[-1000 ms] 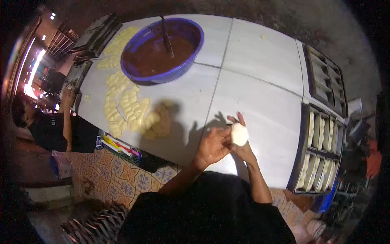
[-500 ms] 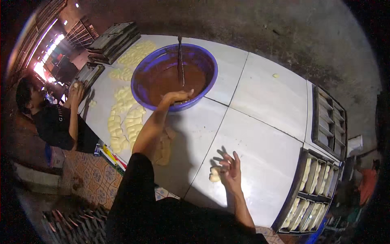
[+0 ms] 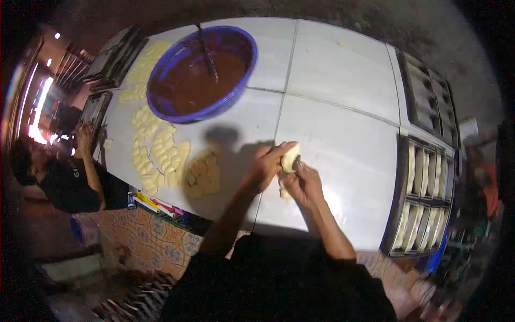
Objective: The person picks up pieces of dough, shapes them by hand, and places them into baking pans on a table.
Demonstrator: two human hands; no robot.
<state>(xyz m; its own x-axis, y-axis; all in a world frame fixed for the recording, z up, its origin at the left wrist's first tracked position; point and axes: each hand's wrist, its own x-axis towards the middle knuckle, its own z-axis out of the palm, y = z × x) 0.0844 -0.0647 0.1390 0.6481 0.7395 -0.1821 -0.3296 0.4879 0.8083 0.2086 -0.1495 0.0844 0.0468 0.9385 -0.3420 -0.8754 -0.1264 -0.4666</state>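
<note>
My left hand (image 3: 268,163) and my right hand (image 3: 303,182) meet over the white table (image 3: 343,134), both closed around one pale piece of dough (image 3: 290,159). A dark spot shows on the dough between my fingers. A second pale lump (image 3: 285,194) lies on the table just below my right hand. A big blue bowl (image 3: 201,72) of brown filling stands at the far left, with a stick-like utensil (image 3: 206,51) leaning in it.
Many flat pale dough pieces (image 3: 158,153) lie in rows left of my hands. Dark baking trays (image 3: 424,198) with filled long moulds sit at the right edge, more trays (image 3: 115,53) at the far left. Another person (image 3: 70,172) works at the table's left end.
My left hand has come back from the blue bowl to the dough. My right hand has lifted from the table, and both now hold one piece.
</note>
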